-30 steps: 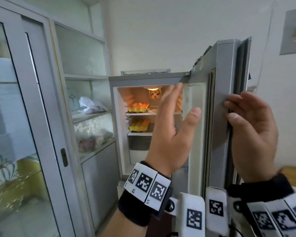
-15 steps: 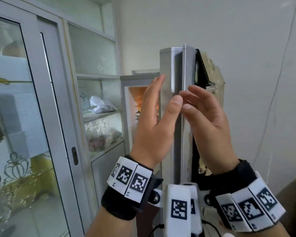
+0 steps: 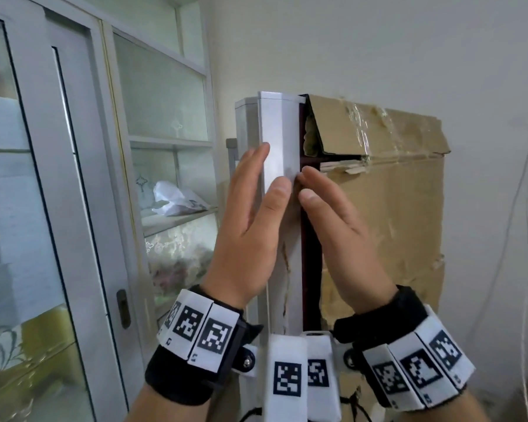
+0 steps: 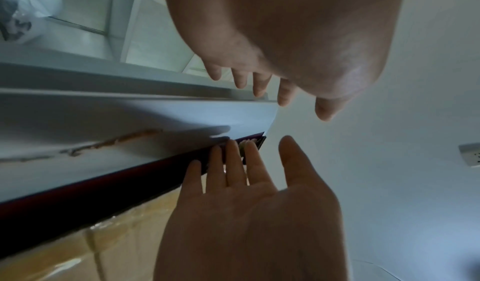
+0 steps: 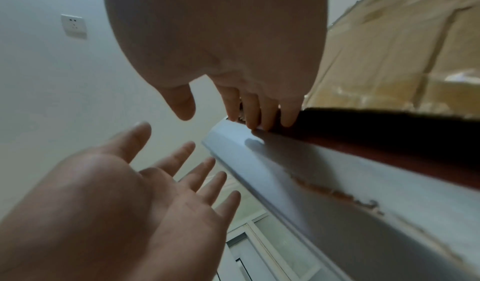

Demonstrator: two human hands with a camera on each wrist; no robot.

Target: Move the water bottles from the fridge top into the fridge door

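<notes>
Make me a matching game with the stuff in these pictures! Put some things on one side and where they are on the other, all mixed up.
Things:
1. left hand
2. right hand
3. cardboard
4. white plastic bag

Places:
A. on a shelf behind the glass of the cabinet
B. taped over the face of the fridge door
C. open, at the door edge on the cabinet side
D. fingertips on the door edge, by the cardboard

Pairs: 1-C, 2-D, 3-B, 4-A
</notes>
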